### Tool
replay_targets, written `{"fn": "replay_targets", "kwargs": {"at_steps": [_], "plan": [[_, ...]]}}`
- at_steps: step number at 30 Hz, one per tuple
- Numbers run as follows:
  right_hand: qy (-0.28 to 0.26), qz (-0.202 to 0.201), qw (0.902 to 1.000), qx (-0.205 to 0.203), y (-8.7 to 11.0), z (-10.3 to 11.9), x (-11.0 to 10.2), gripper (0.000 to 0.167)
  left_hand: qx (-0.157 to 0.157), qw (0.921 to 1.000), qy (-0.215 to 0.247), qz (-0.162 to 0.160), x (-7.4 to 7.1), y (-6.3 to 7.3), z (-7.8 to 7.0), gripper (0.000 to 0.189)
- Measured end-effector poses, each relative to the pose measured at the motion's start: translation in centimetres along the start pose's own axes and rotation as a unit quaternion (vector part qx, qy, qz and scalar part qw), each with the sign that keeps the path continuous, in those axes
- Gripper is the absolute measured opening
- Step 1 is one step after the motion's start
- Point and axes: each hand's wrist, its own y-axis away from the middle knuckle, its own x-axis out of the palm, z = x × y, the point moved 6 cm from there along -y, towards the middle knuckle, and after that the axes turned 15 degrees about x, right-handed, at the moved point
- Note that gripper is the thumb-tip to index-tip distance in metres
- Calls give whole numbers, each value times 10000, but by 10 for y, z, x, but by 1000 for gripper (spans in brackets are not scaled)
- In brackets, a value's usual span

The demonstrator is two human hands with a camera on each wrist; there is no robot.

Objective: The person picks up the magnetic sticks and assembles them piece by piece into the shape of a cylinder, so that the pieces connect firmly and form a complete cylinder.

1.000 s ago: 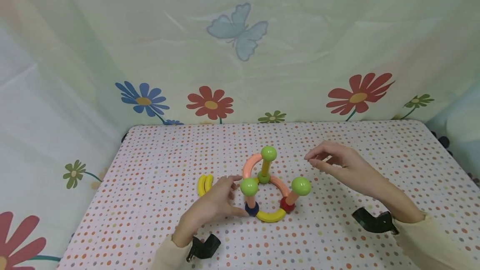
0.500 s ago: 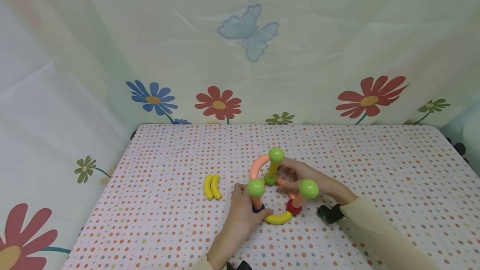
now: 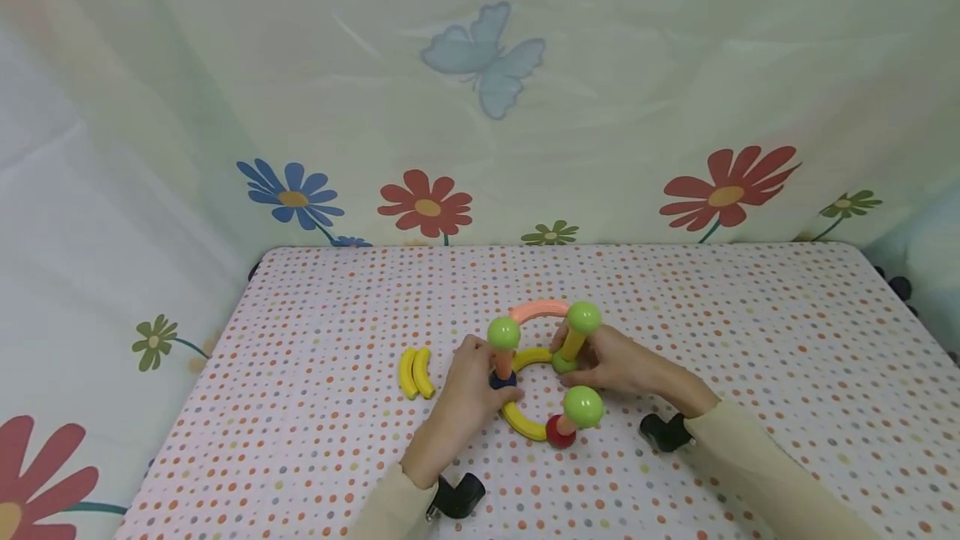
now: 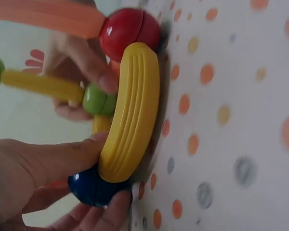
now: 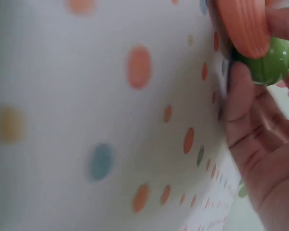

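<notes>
A toy frame of balls and sticks stands on the table. My left hand (image 3: 463,390) grips its blue ball (image 4: 89,188), thumb over the end of a ridged yellow curved stick (image 4: 132,113). That stick leads to a red ball (image 4: 127,33). My right hand (image 3: 622,365) holds the lower green ball (image 5: 269,65), where a coral curved stick (image 5: 245,24) joins. Upright sticks carry three light green balls, one at left (image 3: 504,332). A coral arc (image 3: 540,308) spans the two rear tops. In the head view, fingers partly hide the blue ball.
Two loose yellow curved sticks (image 3: 415,372) lie side by side left of my left hand. The dotted cloth (image 3: 315,340) covers the table, whose far edge meets a flowered curtain (image 3: 600,107).
My right hand came in from the right and took hold of the lower green ball. My left hand closed on the blue ball. The frame has turned clockwise, seen from above.
</notes>
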Motion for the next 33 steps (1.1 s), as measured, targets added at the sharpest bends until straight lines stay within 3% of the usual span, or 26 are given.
{"fn": "replay_targets", "kwargs": {"at_steps": [8,15,21,25,29,33], "plan": [[-163,-317,9992,-192,28,5,5,46,370,9989,229,197,-2,-27,5,32],[-183,-245,9992,255,43,6,19,30,849,9936,549,500,-4,-48,8,33],[-27,-145,9997,170,53,4,24,30,1180,9859,704,952,-3,-59,10,32],[322,-257,9991,134,57,6,7,34,1223,9843,807,981,-2,-56,13,36],[462,-1034,9931,289,57,15,-28,29,1059,9869,1033,644,-6,-45,21,50],[127,-1822,9826,332,58,33,-59,26,873,9904,1047,233,-16,-31,27,56]]}}
